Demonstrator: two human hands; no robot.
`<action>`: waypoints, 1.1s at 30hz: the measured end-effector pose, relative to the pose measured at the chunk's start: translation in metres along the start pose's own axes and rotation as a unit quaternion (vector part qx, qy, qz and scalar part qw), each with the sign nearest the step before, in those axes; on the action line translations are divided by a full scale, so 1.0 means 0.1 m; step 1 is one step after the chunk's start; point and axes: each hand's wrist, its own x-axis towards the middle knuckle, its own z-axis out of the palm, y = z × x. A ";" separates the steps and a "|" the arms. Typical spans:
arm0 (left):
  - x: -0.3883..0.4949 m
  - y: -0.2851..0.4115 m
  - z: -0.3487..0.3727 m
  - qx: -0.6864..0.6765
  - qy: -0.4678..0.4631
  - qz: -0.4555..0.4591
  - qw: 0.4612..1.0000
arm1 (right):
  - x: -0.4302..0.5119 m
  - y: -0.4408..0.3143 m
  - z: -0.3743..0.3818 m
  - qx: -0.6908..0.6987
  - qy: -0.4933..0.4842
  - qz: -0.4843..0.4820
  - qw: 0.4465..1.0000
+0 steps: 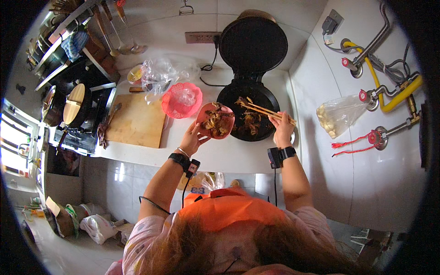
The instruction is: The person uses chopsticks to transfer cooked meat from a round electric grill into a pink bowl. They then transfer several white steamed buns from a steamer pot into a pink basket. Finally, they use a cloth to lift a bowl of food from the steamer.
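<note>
My left hand (193,139) grips the left side of a small pink bowl (231,128) that holds browned, cooked food pieces (216,122). The bowl is tilted beside the left rim of a black electric griddle (271,135), and its lid (253,43) stands raised behind. In my right hand (283,129) is a pair of wooden chopsticks (266,110). Their tips are at a dark piece of food (242,101) over the griddle's left part. More browned food (252,122) lies in the pan below them.
Left of the bowl stand a pink openwork basket (167,109) with clear plastic in it, crumpled plastic bags (156,74) and a wooden cutting board (134,123). A stove with a lidded wok (74,103) is farther left. Pipes with red-capped valves (374,136) and a hanging bag of garlic (330,120) are at right.
</note>
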 end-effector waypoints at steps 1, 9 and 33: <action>0.01 0.01 0.02 0.000 -0.006 0.002 1.000 | -0.08 -0.10 0.08 0.009 -0.019 0.014 1.000; 0.06 0.00 0.15 -0.012 -0.025 -0.011 1.000 | -0.58 -0.54 0.68 -0.093 -0.158 0.006 0.983; 0.01 0.05 -0.01 0.020 0.024 0.003 1.000 | -0.25 -0.21 0.37 0.008 -0.184 0.106 0.977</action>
